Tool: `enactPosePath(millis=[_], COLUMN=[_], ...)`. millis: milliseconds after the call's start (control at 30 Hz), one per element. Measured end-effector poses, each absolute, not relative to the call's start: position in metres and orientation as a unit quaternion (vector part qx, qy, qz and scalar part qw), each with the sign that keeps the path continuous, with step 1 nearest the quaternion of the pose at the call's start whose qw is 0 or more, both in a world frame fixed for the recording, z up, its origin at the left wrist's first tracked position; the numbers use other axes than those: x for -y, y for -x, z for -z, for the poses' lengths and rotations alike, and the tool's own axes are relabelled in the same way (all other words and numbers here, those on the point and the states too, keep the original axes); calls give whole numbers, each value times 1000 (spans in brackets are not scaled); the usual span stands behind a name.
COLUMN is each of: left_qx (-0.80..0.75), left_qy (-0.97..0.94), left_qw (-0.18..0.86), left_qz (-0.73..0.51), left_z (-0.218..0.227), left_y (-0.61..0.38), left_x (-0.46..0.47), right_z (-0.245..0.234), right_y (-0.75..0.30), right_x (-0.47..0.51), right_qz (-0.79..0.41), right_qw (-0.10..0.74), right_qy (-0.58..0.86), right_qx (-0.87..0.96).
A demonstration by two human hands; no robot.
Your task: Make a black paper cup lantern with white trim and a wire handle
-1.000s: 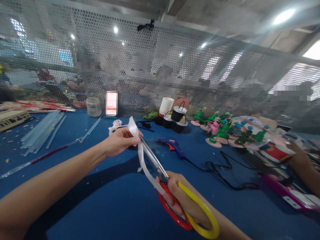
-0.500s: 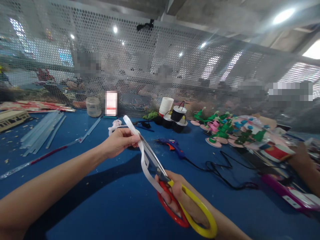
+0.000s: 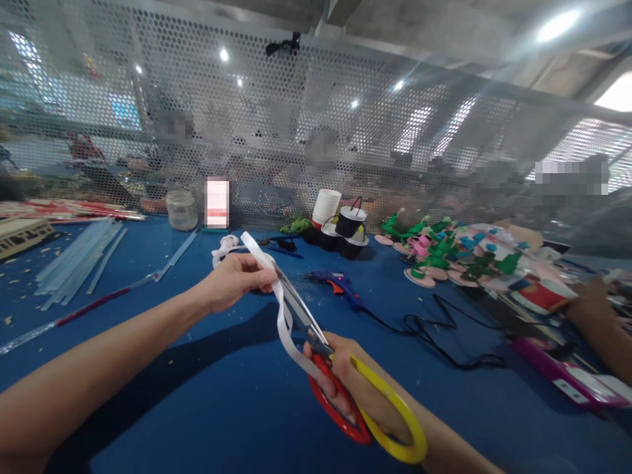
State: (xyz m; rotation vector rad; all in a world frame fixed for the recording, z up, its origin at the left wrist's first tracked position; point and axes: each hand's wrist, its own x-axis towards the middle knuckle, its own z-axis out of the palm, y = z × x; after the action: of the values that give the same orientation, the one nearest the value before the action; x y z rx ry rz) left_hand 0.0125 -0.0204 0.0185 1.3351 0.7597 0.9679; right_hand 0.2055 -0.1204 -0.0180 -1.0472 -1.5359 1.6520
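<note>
My left hand pinches a narrow white ribbon between thumb and fingers. One flat end sticks up past the fingertips, and the rest hangs down toward my right hand. That hand is closed around the scissors, which have one red and one yellow handle loop. The blades point up and left, with their tips at the ribbon beside my left fingertips. Whether the blades have cut into the ribbon I cannot tell. A loose white bundle, seemingly more ribbon, lies behind my left hand.
A blue glue gun with a black cord lies right of centre. Clear glue sticks and a glass jar are at left. Small black buckets and green figures stand behind. Another person's hand is at far right.
The view has shifted slightly. Both hands keep nearly the same pose, with the scissors still at the ribbon. The other person's hand at far right has moved a little.
</note>
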Motion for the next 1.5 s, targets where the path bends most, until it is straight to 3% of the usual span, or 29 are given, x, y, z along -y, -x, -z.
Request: enactPosePath(millis=[1500], left_qx=[-330], left_qy=[-600], left_qw=[618], left_qz=[-386], left_z=[-12], left_y=[-14], left_x=[20], right_z=[17], right_y=[-204], right_x=[117], right_qz=[-617], right_qw=[321], right_qy=[436], right_qx=[571])
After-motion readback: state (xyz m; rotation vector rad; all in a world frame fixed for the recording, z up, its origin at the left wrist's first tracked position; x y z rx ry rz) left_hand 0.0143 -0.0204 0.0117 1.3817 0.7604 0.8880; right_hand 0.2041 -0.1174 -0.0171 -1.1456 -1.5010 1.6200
